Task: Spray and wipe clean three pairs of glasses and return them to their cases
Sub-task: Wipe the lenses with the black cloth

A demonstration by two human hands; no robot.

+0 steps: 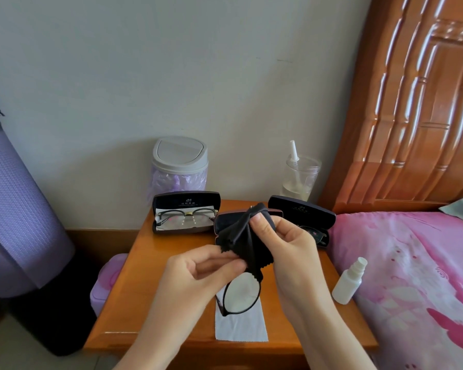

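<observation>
A black cleaning cloth (241,236) is held above the wooden nightstand (134,295) by both hands. My left hand (195,276) pinches its lower edge, and my right hand (286,244) pinches its upper part. Black round-framed glasses (242,295) hang under the cloth, one lens showing; which hand holds them is hidden. An open case (185,212) at the back left holds a pair of glasses. The middle case (219,220) is mostly hidden by the cloth. An open case (305,212) at the back right holds dark glasses (314,232). A white spray bottle (348,281) lies on the bed's edge.
A white cloth (241,324) lies on the nightstand near its front edge. A small grey-lidded bin (179,161) and a clear cup (300,177) stand at the back. A pink bed (412,276) with a wooden headboard (412,102) lies to the right, a purple rolled mat (16,204) to the left.
</observation>
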